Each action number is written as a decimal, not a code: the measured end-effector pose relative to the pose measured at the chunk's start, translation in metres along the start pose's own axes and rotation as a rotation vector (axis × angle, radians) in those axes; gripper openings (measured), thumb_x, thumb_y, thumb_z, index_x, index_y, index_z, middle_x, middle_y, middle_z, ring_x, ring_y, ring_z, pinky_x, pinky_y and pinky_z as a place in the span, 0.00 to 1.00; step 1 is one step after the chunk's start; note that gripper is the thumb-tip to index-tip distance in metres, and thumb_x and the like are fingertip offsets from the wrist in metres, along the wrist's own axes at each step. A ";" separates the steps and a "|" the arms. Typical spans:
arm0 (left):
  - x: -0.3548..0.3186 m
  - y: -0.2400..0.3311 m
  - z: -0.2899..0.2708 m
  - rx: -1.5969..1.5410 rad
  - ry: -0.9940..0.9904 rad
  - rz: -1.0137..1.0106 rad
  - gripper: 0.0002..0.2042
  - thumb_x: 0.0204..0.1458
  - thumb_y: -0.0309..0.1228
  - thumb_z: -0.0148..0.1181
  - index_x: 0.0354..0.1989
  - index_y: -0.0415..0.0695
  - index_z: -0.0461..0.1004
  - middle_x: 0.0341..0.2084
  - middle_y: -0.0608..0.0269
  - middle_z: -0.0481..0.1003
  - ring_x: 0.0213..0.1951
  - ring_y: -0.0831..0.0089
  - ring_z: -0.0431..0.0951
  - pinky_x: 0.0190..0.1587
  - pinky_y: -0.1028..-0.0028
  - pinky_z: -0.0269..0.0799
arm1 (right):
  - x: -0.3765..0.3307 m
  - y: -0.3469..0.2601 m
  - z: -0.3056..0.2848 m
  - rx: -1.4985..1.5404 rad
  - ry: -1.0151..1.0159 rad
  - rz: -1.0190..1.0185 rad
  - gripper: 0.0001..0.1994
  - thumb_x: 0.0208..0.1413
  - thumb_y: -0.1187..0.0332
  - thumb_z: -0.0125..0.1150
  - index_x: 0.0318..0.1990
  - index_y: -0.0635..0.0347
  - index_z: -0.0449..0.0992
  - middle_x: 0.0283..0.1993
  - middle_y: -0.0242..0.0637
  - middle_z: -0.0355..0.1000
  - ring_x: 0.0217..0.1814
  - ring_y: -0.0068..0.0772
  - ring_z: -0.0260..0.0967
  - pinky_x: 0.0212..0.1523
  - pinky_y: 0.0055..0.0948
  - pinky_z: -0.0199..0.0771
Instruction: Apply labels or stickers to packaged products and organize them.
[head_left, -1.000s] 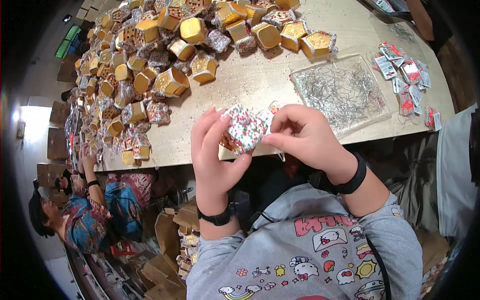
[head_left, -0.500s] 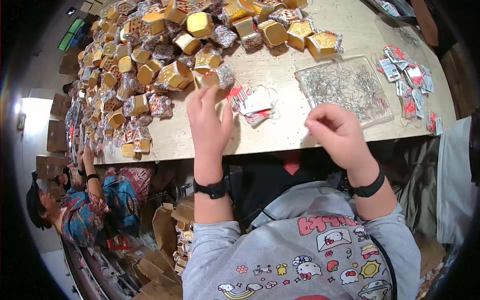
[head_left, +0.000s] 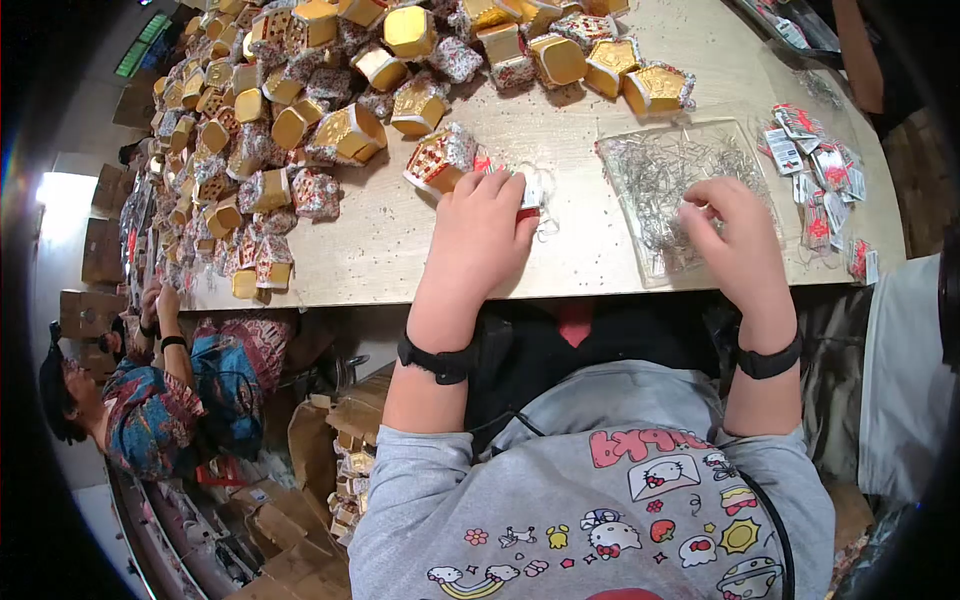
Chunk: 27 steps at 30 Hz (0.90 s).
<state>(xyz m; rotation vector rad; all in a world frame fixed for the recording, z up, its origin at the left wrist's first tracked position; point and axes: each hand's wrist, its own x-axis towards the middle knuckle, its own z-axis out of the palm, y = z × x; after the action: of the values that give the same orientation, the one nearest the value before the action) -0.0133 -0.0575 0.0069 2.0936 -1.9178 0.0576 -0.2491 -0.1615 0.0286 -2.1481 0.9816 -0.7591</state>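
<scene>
Big pile of boxes [head_left: 300, 110] looks done, more to go imo: left hand [head_left: 480, 235] fingers flat together on a small packet [head_left: 530, 190] at table [head_left: 400, 250] centre, right hand [head_left: 735, 240] fingers curled into wire hooks tray [head_left: 660, 170], pinch can't tell.

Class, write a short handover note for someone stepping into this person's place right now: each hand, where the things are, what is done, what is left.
Left hand: flat on a small red-and-white packet on the table.
Right hand: fingers picking in the clear tray of silver wire loops.
Done: a heap of gold and patterned little boxes at far left.
Left: this packet has no loop yet; loose tags wait at right.
</scene>
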 end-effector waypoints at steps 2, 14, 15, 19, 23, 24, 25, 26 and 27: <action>0.005 -0.002 -0.003 -0.016 -0.045 -0.030 0.16 0.40 0.29 0.59 0.40 0.40 0.70 0.38 0.55 0.72 0.43 0.55 0.69 0.46 0.63 0.65 | 0.000 0.006 0.003 -0.140 -0.063 -0.001 0.09 0.46 0.68 0.56 0.33 0.66 0.72 0.32 0.45 0.68 0.36 0.44 0.67 0.37 0.34 0.67; -0.003 -0.016 -0.016 -0.313 0.122 0.027 0.09 0.44 0.29 0.57 0.34 0.40 0.71 0.30 0.54 0.70 0.36 0.56 0.69 0.39 0.65 0.65 | 0.003 0.019 0.008 -0.205 -0.086 -0.025 0.10 0.45 0.68 0.58 0.33 0.65 0.73 0.33 0.43 0.68 0.38 0.46 0.66 0.40 0.36 0.66; -0.005 -0.016 -0.016 -0.318 0.119 0.029 0.09 0.44 0.29 0.57 0.34 0.40 0.71 0.30 0.54 0.70 0.36 0.56 0.69 0.39 0.65 0.65 | 0.003 0.020 0.009 -0.209 -0.086 -0.020 0.10 0.45 0.68 0.58 0.33 0.65 0.73 0.33 0.43 0.68 0.38 0.46 0.66 0.40 0.36 0.66; -0.014 -0.019 -0.021 -0.376 0.161 -0.028 0.06 0.45 0.23 0.53 0.32 0.38 0.72 0.29 0.54 0.70 0.36 0.57 0.69 0.38 0.66 0.65 | 0.010 0.019 0.017 -0.322 -0.098 -0.118 0.09 0.43 0.69 0.59 0.32 0.62 0.73 0.31 0.42 0.67 0.37 0.45 0.66 0.38 0.37 0.67; -0.020 -0.015 -0.026 -0.333 0.199 -0.033 0.06 0.44 0.21 0.53 0.32 0.38 0.72 0.24 0.56 0.70 0.30 0.59 0.70 0.34 0.68 0.66 | 0.023 0.006 0.030 -0.269 -0.071 -0.337 0.08 0.41 0.72 0.57 0.32 0.60 0.73 0.29 0.40 0.66 0.35 0.44 0.66 0.36 0.37 0.68; -0.022 -0.015 -0.027 -0.390 0.220 -0.042 0.06 0.45 0.20 0.53 0.33 0.38 0.72 0.23 0.57 0.71 0.29 0.62 0.71 0.34 0.69 0.66 | 0.027 0.004 0.034 -0.282 -0.078 -0.379 0.05 0.41 0.74 0.54 0.29 0.61 0.72 0.27 0.40 0.65 0.35 0.43 0.66 0.36 0.37 0.68; -0.025 -0.014 -0.027 -0.447 0.241 -0.051 0.07 0.46 0.19 0.52 0.34 0.37 0.72 0.23 0.57 0.71 0.29 0.65 0.71 0.34 0.71 0.67 | 0.030 0.003 0.037 -0.281 -0.078 -0.381 0.05 0.41 0.74 0.54 0.29 0.61 0.72 0.27 0.40 0.65 0.35 0.43 0.66 0.36 0.37 0.68; -0.028 -0.013 -0.028 -0.445 0.242 -0.051 0.07 0.46 0.19 0.52 0.34 0.37 0.72 0.23 0.57 0.71 0.29 0.65 0.71 0.34 0.71 0.67 | 0.032 0.003 0.039 -0.321 -0.109 -0.412 0.04 0.41 0.75 0.53 0.27 0.62 0.71 0.27 0.40 0.66 0.35 0.43 0.66 0.36 0.37 0.69; -0.031 -0.011 -0.028 -0.647 0.217 -0.124 0.08 0.46 0.19 0.51 0.36 0.37 0.71 0.24 0.59 0.72 0.29 0.69 0.72 0.34 0.73 0.67 | 0.035 0.004 0.040 -0.361 -0.140 -0.443 0.03 0.41 0.75 0.52 0.25 0.62 0.71 0.27 0.40 0.66 0.34 0.43 0.66 0.36 0.36 0.69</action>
<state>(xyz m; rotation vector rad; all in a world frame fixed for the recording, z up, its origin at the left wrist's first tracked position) -0.0009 -0.0203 0.0242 1.6762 -1.4232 -0.3085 -0.2029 -0.1785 0.0089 -2.7450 0.6068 -0.6540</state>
